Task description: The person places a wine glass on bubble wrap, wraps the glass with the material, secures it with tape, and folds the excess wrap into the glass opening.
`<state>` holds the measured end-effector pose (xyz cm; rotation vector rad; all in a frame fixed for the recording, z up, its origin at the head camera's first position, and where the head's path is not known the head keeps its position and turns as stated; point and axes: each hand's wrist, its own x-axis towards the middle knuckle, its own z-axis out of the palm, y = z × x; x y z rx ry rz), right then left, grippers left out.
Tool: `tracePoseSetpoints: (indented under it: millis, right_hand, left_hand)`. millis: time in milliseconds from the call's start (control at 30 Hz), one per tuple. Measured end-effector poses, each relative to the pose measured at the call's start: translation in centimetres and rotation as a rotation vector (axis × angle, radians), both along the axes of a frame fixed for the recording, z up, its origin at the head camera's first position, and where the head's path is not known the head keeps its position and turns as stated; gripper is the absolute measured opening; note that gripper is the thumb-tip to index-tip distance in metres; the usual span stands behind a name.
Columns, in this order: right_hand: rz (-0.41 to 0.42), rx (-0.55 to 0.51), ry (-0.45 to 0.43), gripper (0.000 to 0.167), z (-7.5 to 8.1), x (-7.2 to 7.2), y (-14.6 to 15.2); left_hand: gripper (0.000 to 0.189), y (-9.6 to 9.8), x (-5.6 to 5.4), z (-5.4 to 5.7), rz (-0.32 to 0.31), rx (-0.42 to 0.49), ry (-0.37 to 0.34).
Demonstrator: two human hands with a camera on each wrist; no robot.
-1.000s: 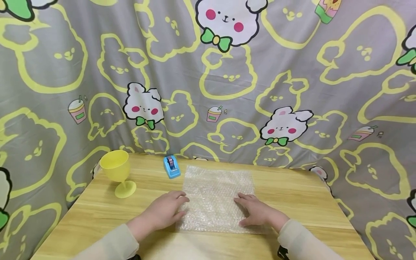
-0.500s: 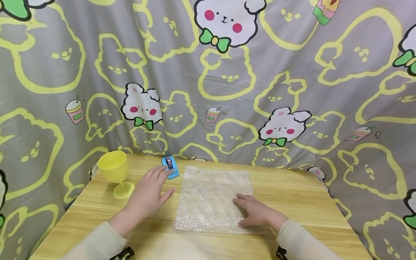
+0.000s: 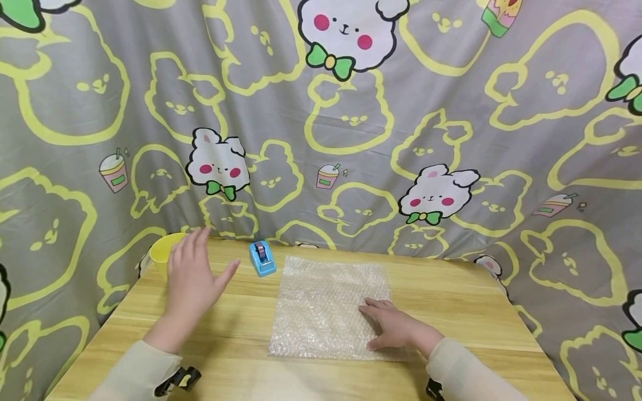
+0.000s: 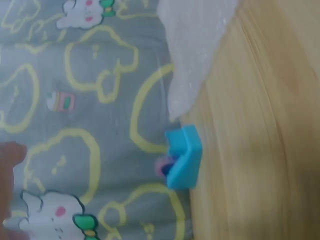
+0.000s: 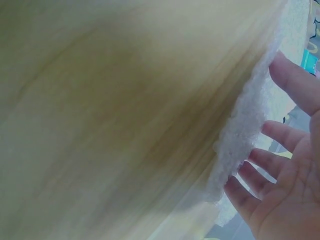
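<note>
bubble wrap (image 3: 321,312) lies under right fingers (image 3: 374,309); yellow goblet (image 3: 160,254) behind left fingers (image 3: 190,250)

From the head, looks forward and down over the bubble wrap (image 3: 326,314), well back; from the left wrist, faces past its corner to the curtain (image 4: 112,122), closer; from the right wrist, skims its edge, closest; shared by all three.
</note>
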<state>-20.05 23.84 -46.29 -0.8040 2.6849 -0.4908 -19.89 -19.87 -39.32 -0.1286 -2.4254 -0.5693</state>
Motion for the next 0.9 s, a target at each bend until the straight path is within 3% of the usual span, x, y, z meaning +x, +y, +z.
tracePoseSetpoints:
  millis: [200, 367, 767, 900]
  right_hand:
    - [0.008, 0.0, 0.006, 0.085, -0.2, 0.0, -0.2]
    - [0.016, 0.004, 0.005, 0.086, 0.0, 0.1, -0.1]
    - [0.007, 0.015, -0.001, 0.085, -0.3, -0.2, 0.0]
    - [0.013, 0.017, 0.007, 0.087, -0.2, -0.1, 0.0]
  left_hand:
    - [0.106, -2.4, 0.1, -0.3, 0.127, 0.126, -0.082]
    - [0.111, -4.3, -0.1, -0.4, 0.191, 0.205, -0.085]
    - [0.127, -6.7, -0.7, -2.2, 0.242, 0.361, -0.172]
    - [0.129, -7.0, -0.8, -2.5, 0.244, 0.452, -0.206]
